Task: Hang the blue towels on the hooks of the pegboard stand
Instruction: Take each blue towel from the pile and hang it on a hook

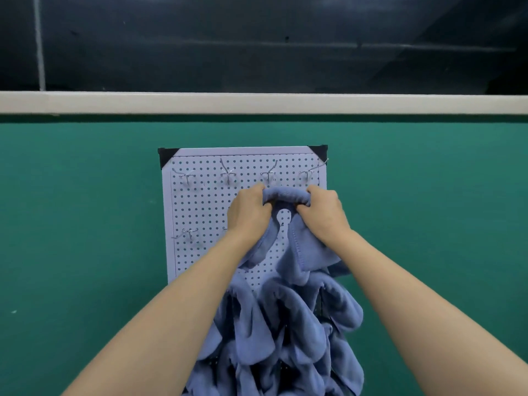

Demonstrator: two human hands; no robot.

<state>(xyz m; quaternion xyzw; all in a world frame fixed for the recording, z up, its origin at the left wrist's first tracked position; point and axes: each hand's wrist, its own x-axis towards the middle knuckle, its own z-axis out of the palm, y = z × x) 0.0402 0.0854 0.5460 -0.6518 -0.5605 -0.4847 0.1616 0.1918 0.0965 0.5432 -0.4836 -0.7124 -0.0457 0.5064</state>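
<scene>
Towel (pixel 287 195): one, gripped by left hand (pixel 248 217), right hand (pixel 325 217).

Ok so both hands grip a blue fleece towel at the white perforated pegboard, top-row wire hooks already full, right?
No: head view shows the top-row wire hooks bare. The left hand and right hand do grip the blue fleece towel at the white perforated pegboard.

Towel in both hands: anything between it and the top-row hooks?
Nothing visible. The left hand and right hand hold the towel stretched just below the third top hook, with only bare pegboard between.
</scene>
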